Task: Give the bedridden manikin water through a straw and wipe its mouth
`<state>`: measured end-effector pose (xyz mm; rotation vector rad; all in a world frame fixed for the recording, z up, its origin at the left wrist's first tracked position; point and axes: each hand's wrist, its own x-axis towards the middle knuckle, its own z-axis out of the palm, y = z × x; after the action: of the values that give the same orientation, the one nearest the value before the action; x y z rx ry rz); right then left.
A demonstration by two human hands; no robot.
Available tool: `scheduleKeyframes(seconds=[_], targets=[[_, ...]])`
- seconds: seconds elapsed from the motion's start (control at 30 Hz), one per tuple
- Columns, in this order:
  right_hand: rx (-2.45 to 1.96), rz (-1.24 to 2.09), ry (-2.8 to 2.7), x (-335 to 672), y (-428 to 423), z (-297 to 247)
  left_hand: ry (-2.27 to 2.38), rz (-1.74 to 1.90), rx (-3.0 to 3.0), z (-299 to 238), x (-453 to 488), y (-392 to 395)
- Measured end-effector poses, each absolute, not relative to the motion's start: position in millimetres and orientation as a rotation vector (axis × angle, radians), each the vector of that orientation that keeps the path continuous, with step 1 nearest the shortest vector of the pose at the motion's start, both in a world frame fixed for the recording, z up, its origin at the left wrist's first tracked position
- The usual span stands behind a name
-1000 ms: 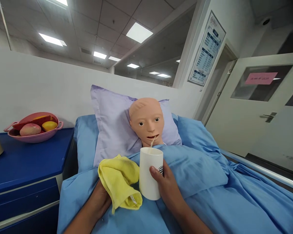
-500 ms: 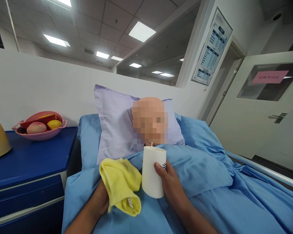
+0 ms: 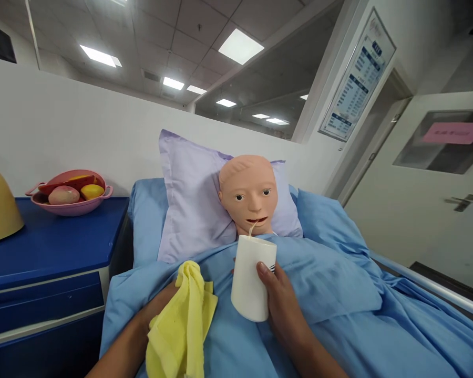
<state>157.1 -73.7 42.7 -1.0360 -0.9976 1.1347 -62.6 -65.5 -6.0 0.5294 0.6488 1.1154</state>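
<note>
My right hand [image 3: 279,294] is wrapped round a white cup [image 3: 253,278], thumb on its front. The cup stands upright with a slight tilt, above the blue quilt. From its rim a thin pale straw [image 3: 253,228] rises to the open mouth of a manikin [image 3: 247,181], its tip appearing to touch the lower lip. Left of the cup, my left hand [image 3: 168,295] carries a yellow towel [image 3: 181,325], which hangs down over it and hides the fingers. The manikin's head rests on a lilac pillow [image 3: 191,202].
A blue quilt [image 3: 327,278] covers the bed, with a metal rail [image 3: 429,281] along its right side. On the left, a blue bedside cabinet [image 3: 67,247] bears a pink fruit basket [image 3: 73,209] and a yellow dome-shaped object [image 3: 0,205]. A door [image 3: 425,210] stands at right.
The straw now slants up to the manikin's mouth; before, it stood short and straight above the rim. The towel has swung down and left, hanging longer. The view has shifted slightly.
</note>
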Motion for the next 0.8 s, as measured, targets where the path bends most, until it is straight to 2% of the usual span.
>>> scheduleKeyframes(seconds=[0.13,0.8], targets=[[-1.028,1.155,-0.964,161.2,-69.8,38.7,0.609,0.883,0.497,-14.7,-60.8,-58.9],[-1.0,1.157,-0.871,156.1,-72.9,44.5,0.636,0.88,0.583,-1.3,-56.5,-68.1]])
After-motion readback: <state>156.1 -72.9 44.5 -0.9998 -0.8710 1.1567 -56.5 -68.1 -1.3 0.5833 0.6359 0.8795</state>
